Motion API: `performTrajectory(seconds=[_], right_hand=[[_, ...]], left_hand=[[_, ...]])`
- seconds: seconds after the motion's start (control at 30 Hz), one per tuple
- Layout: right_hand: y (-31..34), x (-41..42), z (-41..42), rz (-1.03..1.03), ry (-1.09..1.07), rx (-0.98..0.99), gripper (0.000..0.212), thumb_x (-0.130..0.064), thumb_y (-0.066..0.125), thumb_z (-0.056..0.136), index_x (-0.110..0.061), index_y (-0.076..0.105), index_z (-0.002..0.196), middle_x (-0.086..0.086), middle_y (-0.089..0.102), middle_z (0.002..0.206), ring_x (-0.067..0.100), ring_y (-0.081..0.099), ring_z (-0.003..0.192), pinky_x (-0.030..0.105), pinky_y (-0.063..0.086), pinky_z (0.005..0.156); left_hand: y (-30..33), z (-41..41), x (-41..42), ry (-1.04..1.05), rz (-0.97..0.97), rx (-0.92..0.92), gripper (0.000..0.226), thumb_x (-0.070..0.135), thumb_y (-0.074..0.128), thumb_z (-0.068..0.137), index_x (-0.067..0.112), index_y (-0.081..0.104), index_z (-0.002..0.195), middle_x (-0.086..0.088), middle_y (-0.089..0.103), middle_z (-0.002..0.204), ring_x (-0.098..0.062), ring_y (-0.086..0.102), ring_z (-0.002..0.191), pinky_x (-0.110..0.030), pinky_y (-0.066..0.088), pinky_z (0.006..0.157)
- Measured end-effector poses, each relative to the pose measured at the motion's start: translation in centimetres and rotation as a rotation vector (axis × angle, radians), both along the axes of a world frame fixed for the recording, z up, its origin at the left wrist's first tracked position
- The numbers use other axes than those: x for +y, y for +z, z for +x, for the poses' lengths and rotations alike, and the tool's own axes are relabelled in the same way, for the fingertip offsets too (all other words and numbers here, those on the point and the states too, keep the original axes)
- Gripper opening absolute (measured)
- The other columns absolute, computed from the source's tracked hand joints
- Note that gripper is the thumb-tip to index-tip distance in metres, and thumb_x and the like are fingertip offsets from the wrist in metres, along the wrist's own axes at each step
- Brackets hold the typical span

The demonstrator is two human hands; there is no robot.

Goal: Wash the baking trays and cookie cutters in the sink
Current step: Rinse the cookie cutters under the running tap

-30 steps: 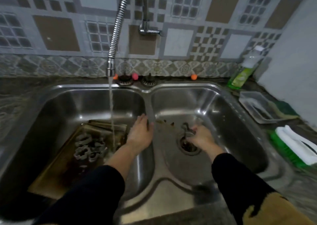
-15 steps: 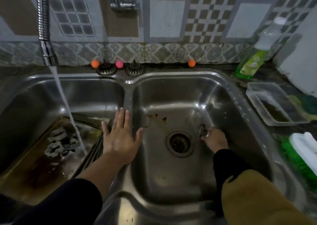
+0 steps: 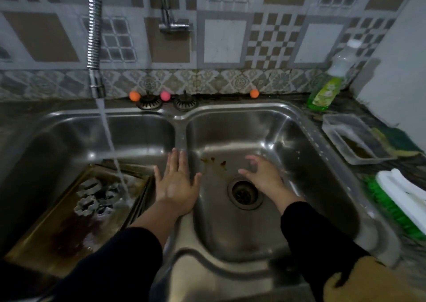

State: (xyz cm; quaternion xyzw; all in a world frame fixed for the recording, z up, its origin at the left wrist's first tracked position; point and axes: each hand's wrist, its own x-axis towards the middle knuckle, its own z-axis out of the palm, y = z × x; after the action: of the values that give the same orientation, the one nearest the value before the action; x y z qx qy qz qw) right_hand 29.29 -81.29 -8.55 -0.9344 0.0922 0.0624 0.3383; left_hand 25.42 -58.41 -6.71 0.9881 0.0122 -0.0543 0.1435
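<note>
A dirty baking tray (image 3: pixel 57 230) lies tilted in the left basin of the steel double sink (image 3: pixel 182 126). Several grey cookie cutters (image 3: pixel 92 198) sit on it, and water from the flexible tap hose (image 3: pixel 94 36) runs onto them. My left hand (image 3: pixel 176 186) rests flat, fingers straight, on the divider between the basins. My right hand (image 3: pixel 262 177) hovers over the right basin beside the drain (image 3: pixel 244 192), fingers spread and holding nothing.
A green dish soap bottle (image 3: pixel 329 85) stands at the back right. A clear plastic box (image 3: pixel 355 138), a sponge (image 3: pixel 401 140) and a green-and-white scrub brush (image 3: pixel 401 200) lie on the right counter. Two strainers (image 3: pixel 166 102) and coloured balls sit behind the sink.
My right hand has risen from the basin floor right of the drain and spread open, letting go of the small thing it held. The left hand stays on the divider.
</note>
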Motion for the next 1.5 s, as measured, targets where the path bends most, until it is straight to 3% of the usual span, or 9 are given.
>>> performTrajectory(seconds=[0.17, 0.3, 0.5, 0.67, 0.87, 0.93, 1.17, 1.37, 1.5], right_hand=[[4.1, 9.6, -1.4, -0.006, 0.243, -0.267, 0.031, -0.024, 0.066, 0.086, -0.021, 0.063, 0.116, 0.003, 0.061, 0.119, 0.021, 0.053, 0.114, 0.030, 0.041, 0.097], [4.9, 17.7, -3.4, -0.182, 0.452, -0.399, 0.028, -0.027, 0.058, 0.089, -0.024, 0.064, 0.116, 0.000, 0.058, 0.118, 0.022, 0.045, 0.114, 0.033, 0.036, 0.099], [0.8, 26.9, -6.1, -0.207, 0.825, -0.031, 0.046, -0.014, 0.050, 0.094, -0.016, 0.046, 0.139, 0.004, 0.041, 0.143, 0.023, 0.030, 0.134, 0.034, 0.028, 0.111], [-2.6, 31.0, -5.0, -0.239, 0.695, 0.012, 0.047, -0.020, 0.045, 0.098, -0.019, 0.037, 0.144, 0.000, 0.031, 0.150, 0.024, 0.027, 0.139, 0.043, 0.033, 0.110], [-2.3, 31.7, -4.1, -0.068, 0.469, -0.043, 0.020, -0.024, 0.054, 0.096, -0.010, 0.067, 0.094, 0.000, 0.059, 0.100, 0.010, 0.055, 0.088, 0.027, 0.048, 0.082], [-0.9, 31.2, -3.6, 0.093, 0.319, 0.076, 0.025, -0.032, 0.050, 0.097, -0.012, 0.065, 0.094, 0.000, 0.062, 0.093, 0.008, 0.055, 0.079, 0.023, 0.046, 0.066], [2.9, 28.9, -3.8, 0.410, 0.148, 0.192, 0.024, -0.037, 0.043, 0.100, -0.026, 0.062, 0.109, 0.000, 0.066, 0.102, 0.015, 0.063, 0.092, 0.031, 0.053, 0.081], [3.1, 27.1, -5.5, 0.405, 0.235, 0.117, 0.020, -0.030, 0.042, 0.101, -0.031, 0.062, 0.095, -0.005, 0.063, 0.094, 0.013, 0.062, 0.091, 0.022, 0.046, 0.068], [2.9, 26.3, -6.0, 0.318, 0.303, 0.062, 0.019, -0.027, 0.048, 0.098, -0.028, 0.063, 0.086, -0.005, 0.062, 0.092, 0.008, 0.060, 0.083, 0.018, 0.043, 0.067]], left_hand=[[0.0, -0.7, 3.4, -0.115, -0.185, 0.124, 0.064, 0.056, 0.017, 0.098, 0.031, -0.003, 0.153, 0.008, -0.011, 0.161, -0.013, -0.005, 0.149, -0.051, -0.005, 0.118], [-1.0, -2.5, 9.5, -0.080, -0.158, 0.179, 0.061, 0.039, 0.039, 0.098, 0.027, 0.014, 0.153, 0.002, 0.013, 0.160, -0.023, 0.021, 0.145, -0.049, 0.025, 0.115], [-1.3, -4.4, 18.9, 0.096, -0.021, 0.286, 0.054, 0.030, 0.049, 0.095, 0.030, 0.032, 0.146, 0.000, 0.021, 0.156, -0.026, 0.021, 0.141, -0.048, 0.031, 0.111], [-3.0, -5.2, 22.1, 0.094, -0.112, 0.341, 0.061, 0.029, 0.046, 0.098, 0.022, 0.019, 0.152, 0.000, 0.012, 0.160, -0.024, 0.015, 0.145, -0.048, 0.026, 0.116], [-3.1, -4.5, 22.4, 0.125, -0.185, 0.266, 0.053, 0.031, 0.043, 0.099, 0.025, 0.029, 0.150, 0.001, 0.021, 0.157, -0.023, 0.023, 0.142, -0.048, 0.029, 0.113], [-2.5, -3.9, 21.7, 0.157, -0.309, 0.196, 0.047, 0.030, 0.041, 0.100, 0.024, 0.036, 0.146, -0.001, 0.031, 0.153, -0.022, 0.034, 0.137, -0.044, 0.035, 0.110], [0.8, -1.6, 16.9, 0.520, -1.305, 0.377, 0.044, 0.048, 0.031, 0.101, 0.019, 0.050, 0.129, -0.012, 0.061, 0.122, -0.026, 0.063, 0.104, -0.036, 0.055, 0.074], [2.3, -1.3, 15.9, 0.615, -1.583, 0.567, 0.033, 0.036, 0.048, 0.098, 0.012, 0.060, 0.118, -0.014, 0.064, 0.107, -0.028, 0.065, 0.088, -0.039, 0.057, 0.067], [2.4, -1.4, 16.2, 0.555, -1.570, 0.506, 0.032, 0.034, 0.040, 0.102, 0.016, 0.061, 0.119, -0.014, 0.062, 0.117, -0.030, 0.063, 0.101, -0.036, 0.056, 0.064]])
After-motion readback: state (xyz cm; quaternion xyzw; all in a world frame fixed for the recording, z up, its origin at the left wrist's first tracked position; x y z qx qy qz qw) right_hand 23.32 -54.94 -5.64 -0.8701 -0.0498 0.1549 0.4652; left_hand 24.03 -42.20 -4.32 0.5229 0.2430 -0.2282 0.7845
